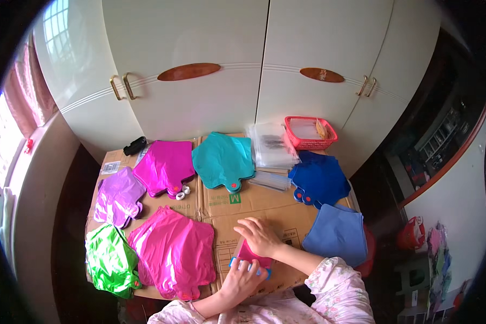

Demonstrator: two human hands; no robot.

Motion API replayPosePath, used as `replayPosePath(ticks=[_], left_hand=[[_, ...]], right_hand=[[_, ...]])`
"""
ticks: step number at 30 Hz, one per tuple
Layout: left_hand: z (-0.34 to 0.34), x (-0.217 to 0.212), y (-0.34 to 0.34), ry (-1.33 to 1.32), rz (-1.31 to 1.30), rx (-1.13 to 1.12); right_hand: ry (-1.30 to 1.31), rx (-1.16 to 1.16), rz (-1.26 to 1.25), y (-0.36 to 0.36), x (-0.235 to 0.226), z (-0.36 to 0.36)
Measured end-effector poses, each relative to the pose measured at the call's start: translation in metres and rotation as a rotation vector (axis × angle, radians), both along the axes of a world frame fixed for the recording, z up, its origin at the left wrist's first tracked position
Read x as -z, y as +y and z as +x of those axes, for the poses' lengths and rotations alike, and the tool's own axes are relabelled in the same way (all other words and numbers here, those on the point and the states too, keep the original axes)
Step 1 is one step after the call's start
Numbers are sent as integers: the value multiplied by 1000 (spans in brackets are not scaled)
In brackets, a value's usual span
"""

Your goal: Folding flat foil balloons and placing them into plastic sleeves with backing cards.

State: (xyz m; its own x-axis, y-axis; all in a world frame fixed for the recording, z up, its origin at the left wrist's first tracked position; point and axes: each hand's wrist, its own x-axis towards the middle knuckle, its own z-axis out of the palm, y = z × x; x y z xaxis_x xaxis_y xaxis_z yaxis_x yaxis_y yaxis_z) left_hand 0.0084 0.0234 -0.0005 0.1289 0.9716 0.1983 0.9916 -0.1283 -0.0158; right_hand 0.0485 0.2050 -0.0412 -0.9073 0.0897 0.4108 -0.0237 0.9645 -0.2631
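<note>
Near the table's front edge, a small flat pink piece (248,252), apparently in a clear sleeve, lies under my two hands. My left hand (243,278) has its fingers curled over a bright blue strip (263,273) along the near side of the piece; most of that strip is hidden. My right hand (259,237) rests palm down on the far part, its fingers stretched out toward the left. Just left of my hands is a stack of large pink foil sheets (173,251), shaped like flat uninflated balloons with a rounded tab.
Cardboard (270,210) covers the table. Around it lie foil stacks in green (110,259), lilac (119,197), magenta (164,167), teal (224,159), dark blue (321,178) and light blue (337,235). Clear bags (270,143) and a red basket (310,144) stand at the back.
</note>
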Motion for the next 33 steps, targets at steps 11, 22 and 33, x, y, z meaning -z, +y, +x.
replayPosePath(ticks=[11, 22, 33], left_hand=[[10, 11, 10, 0, 10, -38], [10, 8, 9, 71, 26, -55], [10, 6, 8, 57, 45, -64]], right_hand=[[-151, 449, 291, 189, -31, -45], [-95, 290, 274, 240, -17, -43], [-97, 681, -80, 229, -44, -56]])
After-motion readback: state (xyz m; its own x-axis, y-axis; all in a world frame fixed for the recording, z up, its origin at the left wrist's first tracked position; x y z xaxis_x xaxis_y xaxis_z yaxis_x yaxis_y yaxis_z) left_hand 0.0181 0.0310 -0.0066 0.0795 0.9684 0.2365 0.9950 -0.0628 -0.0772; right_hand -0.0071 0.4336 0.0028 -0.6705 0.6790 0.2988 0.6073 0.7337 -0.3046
